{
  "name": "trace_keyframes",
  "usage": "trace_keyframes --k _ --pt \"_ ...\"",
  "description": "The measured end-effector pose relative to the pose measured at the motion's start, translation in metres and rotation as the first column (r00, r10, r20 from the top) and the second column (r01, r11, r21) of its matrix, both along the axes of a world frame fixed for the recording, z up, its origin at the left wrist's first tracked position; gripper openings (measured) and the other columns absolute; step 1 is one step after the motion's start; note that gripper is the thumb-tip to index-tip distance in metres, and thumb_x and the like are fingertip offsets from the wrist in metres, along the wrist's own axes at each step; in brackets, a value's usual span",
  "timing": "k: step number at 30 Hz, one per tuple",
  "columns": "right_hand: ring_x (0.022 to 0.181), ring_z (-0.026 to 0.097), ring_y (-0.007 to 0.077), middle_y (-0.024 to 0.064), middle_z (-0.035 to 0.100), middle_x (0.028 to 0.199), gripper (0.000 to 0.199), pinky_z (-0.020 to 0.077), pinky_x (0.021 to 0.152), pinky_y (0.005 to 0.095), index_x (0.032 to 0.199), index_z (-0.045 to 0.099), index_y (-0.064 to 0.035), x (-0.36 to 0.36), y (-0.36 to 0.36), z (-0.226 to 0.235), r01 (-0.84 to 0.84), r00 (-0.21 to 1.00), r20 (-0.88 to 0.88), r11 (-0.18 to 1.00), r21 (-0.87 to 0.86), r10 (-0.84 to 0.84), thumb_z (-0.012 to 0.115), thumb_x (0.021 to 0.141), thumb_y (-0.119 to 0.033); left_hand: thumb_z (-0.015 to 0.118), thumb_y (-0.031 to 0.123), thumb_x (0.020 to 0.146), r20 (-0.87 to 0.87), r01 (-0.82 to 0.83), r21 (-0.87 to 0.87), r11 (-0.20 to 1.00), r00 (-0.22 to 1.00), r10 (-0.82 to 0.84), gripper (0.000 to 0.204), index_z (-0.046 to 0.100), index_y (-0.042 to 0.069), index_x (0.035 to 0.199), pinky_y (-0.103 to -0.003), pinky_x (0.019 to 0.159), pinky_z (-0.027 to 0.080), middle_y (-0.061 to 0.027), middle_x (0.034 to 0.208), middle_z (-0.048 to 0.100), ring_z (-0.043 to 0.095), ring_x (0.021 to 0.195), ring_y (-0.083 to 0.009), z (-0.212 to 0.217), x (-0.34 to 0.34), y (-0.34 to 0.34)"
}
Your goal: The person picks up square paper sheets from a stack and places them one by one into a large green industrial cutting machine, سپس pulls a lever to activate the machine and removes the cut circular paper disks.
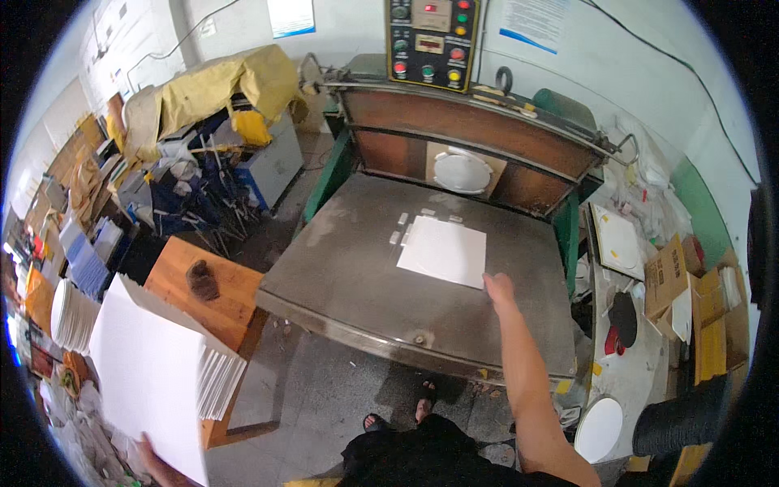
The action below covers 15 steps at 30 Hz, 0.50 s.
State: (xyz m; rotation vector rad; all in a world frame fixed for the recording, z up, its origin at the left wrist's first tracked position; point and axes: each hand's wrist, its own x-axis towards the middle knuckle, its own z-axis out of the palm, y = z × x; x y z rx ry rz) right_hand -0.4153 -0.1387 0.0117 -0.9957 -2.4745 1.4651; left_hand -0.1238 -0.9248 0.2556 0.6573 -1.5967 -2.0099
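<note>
A square white board [445, 250] lies flat on the grey metal bed of a press [357, 243]. My right hand [499, 288] is stretched forward, its fingers closed at the board's near right corner. Small pale blocks [394, 237] sit along the board's left and far sides. At the lower left, my left hand [158, 464] grips the near edge of a large white sheet [150, 365]; most of its fingers are hidden. That sheet lies over a stack of white boards [221, 381] on a wooden table [182, 272].
The press's raised upper plate [389, 150] carries a round white die [462, 170], below a control panel [430, 40]. A dark brown lump [203, 280] rests on the wooden table. To the right, a side bench [604, 325] holds a white disc [599, 428] and cardboard boxes [667, 276].
</note>
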Motion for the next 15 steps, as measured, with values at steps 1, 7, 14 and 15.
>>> trace_keyframes --k 1,7,14,15 --pt "0.076 0.066 0.0234 0.0159 0.067 0.085 0.025 0.0495 0.062 0.0361 0.088 0.065 0.0045 -0.018 -0.009 0.003 0.108 0.99 0.096 0.994 -0.007 -0.107 0.068 0.082 -0.019 0.053 0.031 0.089 0.021 -0.017 0.028 0.999 1.0 0.016 0.054 0.045 -0.003 0.13 -0.039 0.093 0.046 -0.0151 0.116 0.059 0.058 0.108 -0.0256 0.003 -0.02 0.069" --pt "0.085 0.066 0.0313 0.0158 0.066 0.094 0.031 0.0537 0.07 0.0425 0.101 0.061 0.0064 -0.082 -0.021 -0.009 0.187 0.977 0.048 0.725 -0.663 -0.208 0.069 0.079 -0.014 0.066 0.026 0.082 0.382 0.373 0.34 0.863 0.784 -0.489 0.065 0.042 -0.008 0.132 -0.042 0.088 0.052 -0.0189 0.116 0.06 0.062 0.103 -0.0288 -0.106 -0.08 0.257" --pt "0.092 0.066 0.0278 0.0136 0.065 0.103 0.033 0.0552 0.081 0.0417 0.11 0.059 -0.0006 -0.081 0.076 -0.009 0.007 0.991 -0.056 0.471 -0.882 -0.121 0.067 0.08 -0.015 0.045 0.016 0.099 0.182 0.585 0.652 0.482 0.496 -0.849 0.04 0.038 0.003 0.136 -0.043 0.079 0.056 -0.015 0.119 0.059 0.062 0.102 -0.0276 -0.165 -0.175 0.435" --pt "0.096 0.065 0.0279 0.0129 0.066 0.103 0.034 0.0543 0.084 0.042 0.111 0.059 0.0018 -0.068 0.064 0.013 -0.079 0.983 -0.149 0.496 -0.865 -0.103 0.066 0.083 -0.016 0.046 0.019 0.099 0.147 0.592 0.666 0.454 0.492 -0.858 0.042 0.036 0.004 0.137 -0.047 0.088 0.052 -0.0157 0.127 0.054 0.058 0.111 -0.0305 -0.165 -0.187 0.448"
